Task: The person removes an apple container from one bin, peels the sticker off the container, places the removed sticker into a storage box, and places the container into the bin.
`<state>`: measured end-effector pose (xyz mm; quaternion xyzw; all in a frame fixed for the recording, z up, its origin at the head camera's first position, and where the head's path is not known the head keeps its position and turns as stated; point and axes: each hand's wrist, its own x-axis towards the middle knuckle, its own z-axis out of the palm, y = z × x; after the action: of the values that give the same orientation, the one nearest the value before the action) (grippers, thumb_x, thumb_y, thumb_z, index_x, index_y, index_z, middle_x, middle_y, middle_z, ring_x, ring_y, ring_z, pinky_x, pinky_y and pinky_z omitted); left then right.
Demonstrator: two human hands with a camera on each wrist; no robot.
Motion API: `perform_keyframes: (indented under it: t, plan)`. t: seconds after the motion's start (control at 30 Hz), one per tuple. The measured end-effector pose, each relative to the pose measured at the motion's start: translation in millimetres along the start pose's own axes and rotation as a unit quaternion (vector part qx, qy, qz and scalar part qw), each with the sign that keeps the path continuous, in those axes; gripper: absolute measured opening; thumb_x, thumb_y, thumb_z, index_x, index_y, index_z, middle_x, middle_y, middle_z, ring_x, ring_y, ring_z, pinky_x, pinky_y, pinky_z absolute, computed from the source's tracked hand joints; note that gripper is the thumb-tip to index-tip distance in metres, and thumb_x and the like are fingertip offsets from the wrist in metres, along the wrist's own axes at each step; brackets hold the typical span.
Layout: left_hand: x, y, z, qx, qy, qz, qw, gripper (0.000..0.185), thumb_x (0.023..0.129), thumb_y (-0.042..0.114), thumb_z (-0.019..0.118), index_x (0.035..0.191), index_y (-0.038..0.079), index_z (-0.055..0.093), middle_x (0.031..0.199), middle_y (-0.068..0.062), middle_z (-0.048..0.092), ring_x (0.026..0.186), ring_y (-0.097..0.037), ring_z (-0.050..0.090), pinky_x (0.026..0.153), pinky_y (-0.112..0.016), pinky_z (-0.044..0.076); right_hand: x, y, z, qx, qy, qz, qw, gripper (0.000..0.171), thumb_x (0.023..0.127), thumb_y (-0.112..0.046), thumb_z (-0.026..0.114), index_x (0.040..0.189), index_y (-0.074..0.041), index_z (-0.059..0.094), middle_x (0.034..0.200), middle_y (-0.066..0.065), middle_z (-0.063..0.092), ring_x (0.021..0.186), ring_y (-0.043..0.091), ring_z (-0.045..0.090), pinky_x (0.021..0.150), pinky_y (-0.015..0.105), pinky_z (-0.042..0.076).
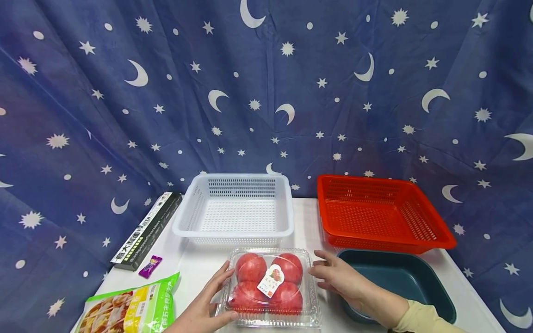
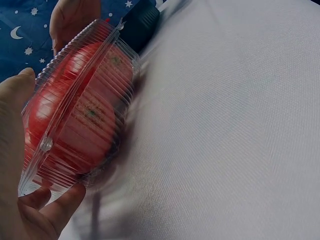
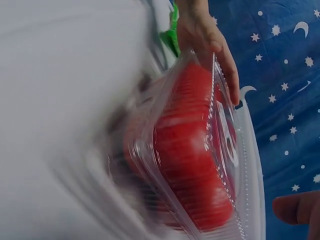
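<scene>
Head view: the tomato box (image 1: 269,286) lies on the table (image 1: 306,222) between both hands; the left hand (image 1: 207,303) grips its left edge, while the right hand (image 1: 345,282) rests with straight fingers just beside its right edge. Left wrist view: thumb and fingers (image 2: 60,205) clasp the box (image 2: 80,120). Right wrist view: the box (image 3: 195,155) is blurred, with a fingertip (image 3: 295,207) near its rim.

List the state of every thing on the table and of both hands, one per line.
Clamshell: closed, four tomatoes inside, on the table.
Left hand: holds the clamshell's left edge.
Right hand: fingers straight, at its right side.
White basket: empty, upright.
Red basket: empty, tilted.
Teal tray: empty.
Green bag: sealed, lying flat.
Pasta box: closed, lying flat.
</scene>
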<state>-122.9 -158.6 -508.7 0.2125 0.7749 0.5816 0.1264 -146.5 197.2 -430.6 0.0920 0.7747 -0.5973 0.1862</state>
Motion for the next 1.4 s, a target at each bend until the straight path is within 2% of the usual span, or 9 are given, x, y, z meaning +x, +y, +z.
perform_keyframes:
  t: [0.1, 0.23, 0.5, 0.63, 0.73, 0.9, 1.0, 1.3, 1.4]
  plan:
    - [-0.1, 0.3, -0.2, -0.008, 0.000, -0.001, 1.0000, 0.080, 0.093, 0.013, 0.076, 0.159, 0.016, 0.032, 0.170, -0.015, 0.005, 0.145, -0.054, 0.022, 0.099, -0.052, 0.052, -0.4, -5.3, -2.7, -0.047, 0.026, -0.064, 0.996, 0.068, 0.091, -0.017, 0.074, 0.151, -0.003, 0.043, 0.143, 0.022, 0.052, 0.124, 0.036, 0.056, 0.101, 0.057, 0.050]
    - [0.1, 0.0, -0.3, -0.012, 0.002, -0.011, 0.9999, 0.078, 0.094, 0.015, 0.075, 0.160, 0.018, 0.032, 0.171, -0.012, 0.005, 0.146, -0.053, 0.022, 0.101, -0.050, 0.051, 2.2, -12.5, -5.9, -0.109, 0.057, -0.147, 0.982, 0.056, 0.093, -0.017, 0.074, 0.145, -0.011, 0.054, 0.143, 0.014, 0.055, 0.131, 0.036, 0.051, 0.104, 0.056, 0.048]
    - [0.3, -1.9, 0.1, -0.008, 0.006, -0.009, 0.9999, 0.079, 0.094, 0.014, 0.076, 0.160, 0.018, 0.032, 0.171, -0.012, 0.006, 0.144, -0.057, 0.022, 0.099, -0.059, 0.050, 18.6, -21.4, -1.0, -0.191, 0.046, -0.244, 0.949, 0.040, 0.092, -0.016, 0.075, 0.131, -0.012, 0.066, 0.127, 0.004, 0.067, 0.114, 0.026, 0.060, 0.101, 0.053, 0.050]
    - [-0.5, -2.2, 0.0, -0.006, 0.009, -0.008, 0.9999, 0.079, 0.093, 0.015, 0.076, 0.160, 0.019, 0.033, 0.171, -0.011, 0.007, 0.144, -0.057, 0.024, 0.099, -0.060, 0.049, 26.0, -23.0, 6.3, -0.235, 0.031, -0.268, 0.934, 0.034, 0.090, -0.017, 0.076, 0.124, -0.013, 0.071, 0.119, 0.000, 0.069, 0.109, 0.026, 0.061, 0.096, 0.052, 0.052]
    - [-1.2, -2.0, -0.2, -0.002, 0.011, -0.009, 0.9999, 0.079, 0.093, 0.016, 0.076, 0.159, 0.020, 0.033, 0.171, -0.011, 0.007, 0.144, -0.057, 0.024, 0.099, -0.062, 0.049, 29.9, -24.3, 11.7, -0.270, 0.022, -0.285, 0.920, 0.031, 0.089, -0.019, 0.078, 0.120, -0.015, 0.074, 0.114, -0.003, 0.069, 0.103, 0.022, 0.060, 0.090, 0.045, 0.054]
    - [-0.4, -0.2, -0.6, 0.000, 0.010, -0.023, 0.9997, 0.079, 0.094, 0.019, 0.076, 0.160, 0.023, 0.033, 0.171, -0.010, 0.007, 0.144, -0.057, 0.023, 0.099, -0.070, 0.045, 34.2, -26.0, 21.4, -0.332, 0.022, -0.320, 0.887, 0.024, 0.087, -0.020, 0.081, 0.111, -0.019, 0.079, 0.103, -0.011, 0.069, 0.097, 0.014, 0.057, 0.081, 0.034, 0.054]
    - [0.0, 0.7, -0.9, 0.001, 0.009, -0.033, 0.9994, 0.079, 0.094, 0.021, 0.076, 0.160, 0.026, 0.033, 0.171, -0.009, 0.007, 0.144, -0.057, 0.023, 0.098, -0.073, 0.043, 36.8, -26.7, 27.6, -0.359, 0.019, -0.327, 0.874, 0.020, 0.087, -0.021, 0.082, 0.107, -0.023, 0.081, 0.099, -0.014, 0.068, 0.096, 0.012, 0.054, 0.077, 0.030, 0.052]
    - [-1.2, -1.7, -1.1, -0.012, 0.000, -0.016, 0.9998, 0.080, 0.095, 0.017, 0.075, 0.161, 0.019, 0.030, 0.172, -0.008, 0.005, 0.145, -0.055, 0.024, 0.100, -0.067, 0.046, 45.5, -28.6, 40.5, -0.405, -0.011, -0.388, 0.828, 0.017, 0.085, -0.018, 0.082, 0.098, -0.028, 0.082, 0.089, -0.013, 0.065, 0.086, 0.008, 0.048, 0.071, 0.026, 0.041]
    - [-1.2, -1.4, -1.2, -0.011, 0.000, -0.019, 0.9998, 0.080, 0.095, 0.018, 0.075, 0.161, 0.020, 0.030, 0.172, -0.008, 0.005, 0.145, -0.055, 0.023, 0.100, -0.066, 0.046, 46.6, -28.2, 42.1, -0.409, -0.013, -0.400, 0.820, 0.016, 0.084, -0.018, 0.083, 0.097, -0.027, 0.083, 0.088, -0.015, 0.064, 0.084, 0.007, 0.047, 0.068, 0.025, 0.039]
